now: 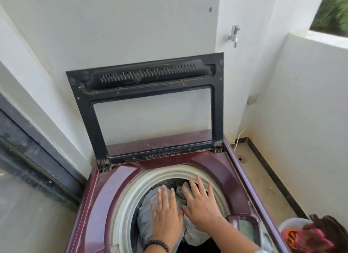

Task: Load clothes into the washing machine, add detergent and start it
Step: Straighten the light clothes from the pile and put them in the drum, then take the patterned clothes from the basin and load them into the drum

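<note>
Both hands, left hand [165, 218] and right hand [201, 203], lie flat with straight, spread fingers on the grey garment [146, 217], seemingly packing it down. It sits inside the drum [131, 194] of the maroon washing machine [105, 194], lid [148, 109] propped upright.

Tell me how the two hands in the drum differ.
The left hand wears a dark bead bracelet at the wrist; the right hand shows none. The left hand lies on the grey cloth, nearer the camera; the right hand reaches further back, its fingertips near the drum's pale rim. Both are flat, fingers spread, palms down on the laundry.
</note>
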`<state>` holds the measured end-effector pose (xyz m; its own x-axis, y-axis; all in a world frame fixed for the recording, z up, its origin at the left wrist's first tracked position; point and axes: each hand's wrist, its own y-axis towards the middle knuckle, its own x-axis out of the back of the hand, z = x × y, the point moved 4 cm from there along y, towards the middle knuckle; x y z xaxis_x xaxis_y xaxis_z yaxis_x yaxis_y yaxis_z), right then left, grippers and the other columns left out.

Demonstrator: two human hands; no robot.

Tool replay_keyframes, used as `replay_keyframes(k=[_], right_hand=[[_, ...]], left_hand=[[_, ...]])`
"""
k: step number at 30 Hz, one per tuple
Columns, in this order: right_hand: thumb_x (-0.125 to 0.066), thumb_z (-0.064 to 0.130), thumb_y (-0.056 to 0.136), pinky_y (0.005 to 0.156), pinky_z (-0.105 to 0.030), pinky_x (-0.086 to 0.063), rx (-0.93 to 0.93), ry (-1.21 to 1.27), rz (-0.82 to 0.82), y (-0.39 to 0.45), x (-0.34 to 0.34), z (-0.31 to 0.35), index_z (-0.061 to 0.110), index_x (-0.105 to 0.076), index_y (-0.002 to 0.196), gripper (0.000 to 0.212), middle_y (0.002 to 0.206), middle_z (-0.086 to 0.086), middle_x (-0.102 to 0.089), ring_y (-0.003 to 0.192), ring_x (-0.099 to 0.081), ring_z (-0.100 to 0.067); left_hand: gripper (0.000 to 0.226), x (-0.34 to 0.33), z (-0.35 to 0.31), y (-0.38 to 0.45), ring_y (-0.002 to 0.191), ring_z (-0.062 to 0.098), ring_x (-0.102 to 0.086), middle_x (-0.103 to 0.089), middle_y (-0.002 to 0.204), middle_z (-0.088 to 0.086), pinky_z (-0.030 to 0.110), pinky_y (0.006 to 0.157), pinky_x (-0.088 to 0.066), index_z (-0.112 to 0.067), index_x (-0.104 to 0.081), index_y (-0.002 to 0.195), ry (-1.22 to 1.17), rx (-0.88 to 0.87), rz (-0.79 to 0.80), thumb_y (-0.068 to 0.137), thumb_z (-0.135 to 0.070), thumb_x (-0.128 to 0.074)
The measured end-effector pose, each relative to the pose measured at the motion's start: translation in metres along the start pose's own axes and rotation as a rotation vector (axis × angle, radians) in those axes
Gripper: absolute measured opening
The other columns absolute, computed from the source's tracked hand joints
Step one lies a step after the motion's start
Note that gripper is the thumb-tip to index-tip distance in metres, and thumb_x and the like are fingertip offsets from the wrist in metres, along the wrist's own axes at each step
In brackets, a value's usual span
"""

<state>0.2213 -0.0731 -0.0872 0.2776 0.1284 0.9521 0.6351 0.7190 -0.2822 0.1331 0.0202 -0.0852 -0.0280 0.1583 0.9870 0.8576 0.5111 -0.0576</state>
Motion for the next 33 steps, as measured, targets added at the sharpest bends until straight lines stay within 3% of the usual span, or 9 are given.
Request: replay_keyframes(k=[2,4,9,13,17,20,22,27,33], right_hand=[[-0.035,0.061,0.079,0.098,-0.063,-0.030,-0.016,-0.034,-0.090,-0.009,0.008,-0.010,0.025,-0.071,0.117,0.063,0.131,-0.013,-0.063,0.129,-0.051,-0.037],[-0.037,0.060,0.079,0.097,-0.063,-0.026,-0.021,-0.059,-0.148,-0.023,0.017,-0.020,0.024,-0.071,0.116,0.062,0.132,-0.014,-0.062,0.129,-0.049,-0.038],[-0.039,0.062,0.080,0.101,-0.061,-0.022,-0.108,-0.033,-0.288,-0.052,0.049,-0.056,0.025,-0.067,0.123,0.064,0.139,-0.013,-0.057,0.138,-0.032,-0.036],[-0.030,0.062,0.090,0.109,-0.059,0.002,-0.199,-0.044,-0.366,-0.084,0.078,-0.098,0.026,-0.042,0.146,0.068,0.159,-0.012,-0.025,0.148,-0.010,-0.037],[-0.030,0.064,0.089,0.111,-0.061,-0.002,-0.313,0.014,-0.333,-0.108,0.078,-0.141,0.028,-0.044,0.145,0.068,0.156,-0.012,-0.034,0.146,-0.008,-0.035],[-0.011,0.066,0.091,0.107,-0.052,0.029,-0.318,0.029,-0.379,-0.127,0.078,-0.168,0.031,-0.009,0.155,0.073,0.162,-0.007,0.013,0.146,0.024,-0.033],[0.005,0.069,0.080,0.099,-0.049,0.036,-0.334,0.030,-0.402,-0.135,0.074,-0.182,0.030,-0.003,0.155,0.085,0.161,-0.006,0.019,0.144,0.030,-0.031],[-0.023,0.065,0.089,0.116,-0.055,0.005,-0.501,0.086,-0.321,-0.167,0.061,-0.236,0.028,-0.038,0.148,0.072,0.161,-0.012,-0.019,0.150,0.004,-0.035],[-0.038,0.064,0.079,0.096,-0.060,-0.043,-0.685,0.129,-0.319,-0.202,0.034,-0.297,0.029,-0.070,0.118,0.062,0.133,-0.011,-0.062,0.128,-0.053,-0.036]], left_hand=[[0.086,0.001,-0.004,-0.001,0.150,0.025,0.002,-0.039,0.152,0.018,0.043,0.115,0.000,-0.009,-0.048,0.140,0.031,-0.063,-0.073,0.071,-0.052,-0.073],[0.079,0.003,-0.015,-0.003,0.151,0.025,0.003,-0.049,0.144,0.018,0.047,0.113,-0.001,-0.010,-0.058,0.133,0.098,-0.102,-0.115,0.066,-0.049,-0.075],[0.085,0.035,-0.067,-0.004,0.141,0.017,0.039,-0.007,0.161,0.017,0.046,0.116,0.011,-0.012,-0.035,0.151,0.068,-0.159,-0.191,0.081,-0.046,-0.071],[0.073,0.053,-0.116,-0.010,0.138,0.022,0.043,0.033,0.154,0.008,0.047,0.116,0.017,-0.018,0.012,0.155,0.070,-0.202,-0.103,0.103,-0.047,-0.031],[0.073,0.063,-0.163,-0.009,0.139,0.022,0.033,0.030,0.155,0.009,0.048,0.117,0.013,-0.018,0.010,0.155,0.065,-0.261,-0.125,0.102,-0.048,-0.030],[0.079,0.056,-0.193,-0.003,0.150,0.029,0.003,-0.004,0.158,0.015,0.050,0.120,0.000,-0.012,-0.029,0.152,0.069,-0.383,-0.266,0.089,-0.049,-0.059],[0.075,0.052,-0.211,-0.005,0.150,0.031,-0.008,-0.016,0.157,0.016,0.050,0.121,-0.004,-0.010,-0.040,0.148,0.080,-0.435,-0.299,0.087,-0.050,-0.058],[0.080,0.034,-0.269,-0.009,0.151,0.033,-0.011,-0.022,0.157,0.018,0.050,0.121,-0.013,-0.012,-0.042,0.147,0.122,-0.536,-0.285,0.081,-0.048,-0.070],[0.088,0.001,-0.341,-0.018,0.146,0.025,-0.008,-0.035,0.153,0.020,0.047,0.114,-0.002,-0.010,-0.040,0.143,0.082,-0.682,-0.211,0.071,-0.046,-0.075]])
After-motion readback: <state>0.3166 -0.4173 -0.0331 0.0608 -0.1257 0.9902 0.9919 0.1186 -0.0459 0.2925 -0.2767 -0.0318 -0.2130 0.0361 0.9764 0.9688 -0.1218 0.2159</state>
